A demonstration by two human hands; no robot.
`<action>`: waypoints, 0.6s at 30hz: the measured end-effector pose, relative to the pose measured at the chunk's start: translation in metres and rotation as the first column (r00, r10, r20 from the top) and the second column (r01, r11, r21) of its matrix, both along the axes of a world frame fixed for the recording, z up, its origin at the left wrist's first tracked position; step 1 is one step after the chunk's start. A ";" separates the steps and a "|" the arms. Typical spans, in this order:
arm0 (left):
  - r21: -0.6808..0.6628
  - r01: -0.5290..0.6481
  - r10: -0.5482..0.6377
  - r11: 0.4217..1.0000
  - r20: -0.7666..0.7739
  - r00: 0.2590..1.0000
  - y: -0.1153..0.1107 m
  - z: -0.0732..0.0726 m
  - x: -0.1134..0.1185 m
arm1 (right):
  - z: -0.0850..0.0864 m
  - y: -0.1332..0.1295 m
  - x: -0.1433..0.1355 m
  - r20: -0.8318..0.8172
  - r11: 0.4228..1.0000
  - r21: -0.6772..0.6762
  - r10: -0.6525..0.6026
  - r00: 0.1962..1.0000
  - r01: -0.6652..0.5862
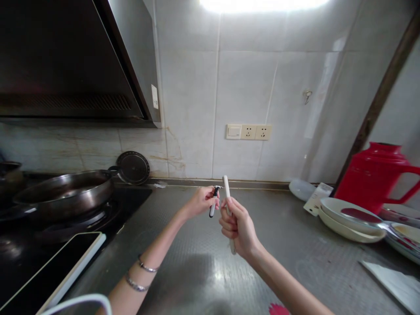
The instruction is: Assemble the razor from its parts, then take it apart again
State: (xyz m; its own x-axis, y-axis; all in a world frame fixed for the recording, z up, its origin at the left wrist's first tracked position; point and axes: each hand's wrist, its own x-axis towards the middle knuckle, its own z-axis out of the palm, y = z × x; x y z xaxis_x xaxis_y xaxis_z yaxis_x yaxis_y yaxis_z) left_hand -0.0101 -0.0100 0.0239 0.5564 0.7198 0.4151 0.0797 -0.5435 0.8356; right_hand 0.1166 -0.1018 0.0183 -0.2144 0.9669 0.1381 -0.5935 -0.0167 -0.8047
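Left hand (204,202) pinches a small dark-and-silver tool (214,202), right (236,223) grips a pale stick (227,188), pan (70,194) left, red jug (369,175) right!

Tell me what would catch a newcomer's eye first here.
Most striking is the bright red jug at the right, behind stacked dishes. Next come the two hands at the centre, the right one gripping a pale stick upright over the metal counter.
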 end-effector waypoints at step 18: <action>-0.083 -0.057 0.058 0.995 0.012 0.998 0.004 -0.002 -0.001 | -0.025 -0.002 0.002 0.099 0.993 -0.091 0.080 0.992 -0.071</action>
State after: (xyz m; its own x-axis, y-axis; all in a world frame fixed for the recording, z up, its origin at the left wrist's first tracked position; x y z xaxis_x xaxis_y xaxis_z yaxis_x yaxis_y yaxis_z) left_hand -0.0116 -0.0061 0.0224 0.5078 0.7824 0.3606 0.0965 -0.4676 0.8786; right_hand 0.1190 -0.1034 -0.0070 -0.2962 0.9547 0.0274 -0.5022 -0.1312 -0.8548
